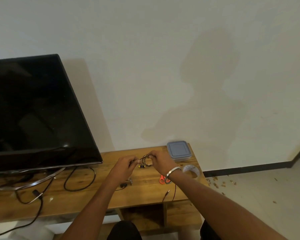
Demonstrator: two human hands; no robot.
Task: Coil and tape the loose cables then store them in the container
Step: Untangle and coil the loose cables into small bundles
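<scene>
— Surface first, left to right?
— Wooden TV stand (145, 193), plank top. Far left, dark TV (36, 108) on a curved metal foot, black power cables (80, 179) looping loose beside it on the wood.
— Hands?
— Mid-table. Left hand (126, 166) curled, pinching one side of a thin dark cable bundle (145, 159); right hand (160, 161) pinching the other side. Bundle is held just above the wood, coloured plugs hanging under it.
— Right of that?
— Orange-handled scissors (162, 179) partly under the right wrist, clear tape roll (190, 170) near the table's right edge, lidded grey container (178, 150) at the back right corner, closed, against the wall.
— Room?
— Plain white wall (163, 58), pale floor (258, 196) on the right with scattered small brown bits, dark skirting along the wall base.
</scene>
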